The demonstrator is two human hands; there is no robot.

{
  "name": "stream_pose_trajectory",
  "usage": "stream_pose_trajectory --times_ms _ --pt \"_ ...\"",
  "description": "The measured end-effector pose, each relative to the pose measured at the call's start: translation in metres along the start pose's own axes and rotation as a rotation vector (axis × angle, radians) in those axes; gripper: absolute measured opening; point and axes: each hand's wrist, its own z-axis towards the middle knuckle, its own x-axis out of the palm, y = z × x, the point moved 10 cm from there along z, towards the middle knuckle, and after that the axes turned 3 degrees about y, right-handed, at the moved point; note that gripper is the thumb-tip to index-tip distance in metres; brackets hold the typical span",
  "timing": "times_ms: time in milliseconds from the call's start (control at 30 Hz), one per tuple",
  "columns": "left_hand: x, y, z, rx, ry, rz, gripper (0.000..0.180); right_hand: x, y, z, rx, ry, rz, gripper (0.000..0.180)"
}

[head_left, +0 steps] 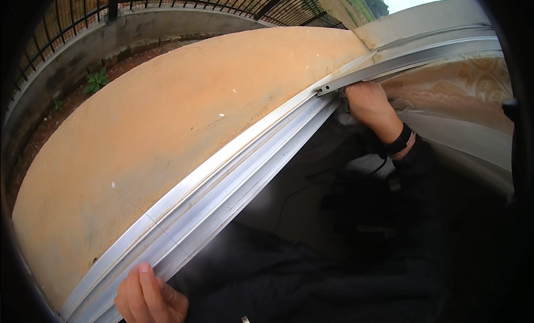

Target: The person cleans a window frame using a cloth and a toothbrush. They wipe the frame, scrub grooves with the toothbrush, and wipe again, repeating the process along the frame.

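Note:
A pale metal window track (222,173) with long parallel grooves runs from the lower left to the upper right. My left hand (150,298) is at its lower end, fingers loosely bent, the fingertips against the metal; I see nothing in them. Toward the far end, my right hand (371,105) is closed in a fist just below a metal rail (400,60) with small holes near its end. Its fingertips are hidden, so I cannot make out what they hold. A dark band (401,139) circles the right wrist.
Beyond the track lies a broad tan ledge (183,122). Patterned brownish fabric (450,89) hangs right of my right hand. Outside are a low concrete wall (167,22), a black metal fence (72,14) and a green plant (96,81). Dark clothing fills the lower middle.

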Motion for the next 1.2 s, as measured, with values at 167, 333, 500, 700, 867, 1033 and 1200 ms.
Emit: stream_pose_trajectory --times_ms 167,333,500,700,867,1033,1200 --pt "0.003 0.008 -0.009 -0.059 0.073 -0.069 0.021 -0.009 0.038 0.005 -0.031 0.191 -0.087 0.014" --pt "0.003 0.006 -0.01 0.001 0.014 -0.061 0.024 -0.036 0.072 0.003 -0.059 0.236 -0.112 0.015" --pt "0.002 0.008 -0.011 0.011 -0.016 -0.042 0.03 -0.075 0.115 0.012 -0.287 0.106 -0.161 0.012" --pt "-0.001 0.017 -0.019 0.016 -0.063 -0.053 0.034 -0.106 0.133 0.047 -0.381 0.502 0.069 0.011" --pt "-0.003 0.009 -0.012 0.009 -0.098 -0.025 0.032 -0.147 0.171 0.035 -0.449 0.484 0.14 0.017" --pt "-0.003 0.001 0.002 -0.005 -0.135 -0.017 0.028 -0.195 0.199 0.019 -0.549 0.399 0.403 0.02" --pt "-0.006 0.002 -0.004 -0.032 -0.134 -0.036 0.025 -0.203 0.207 0.002 -0.604 0.349 0.664 0.011"
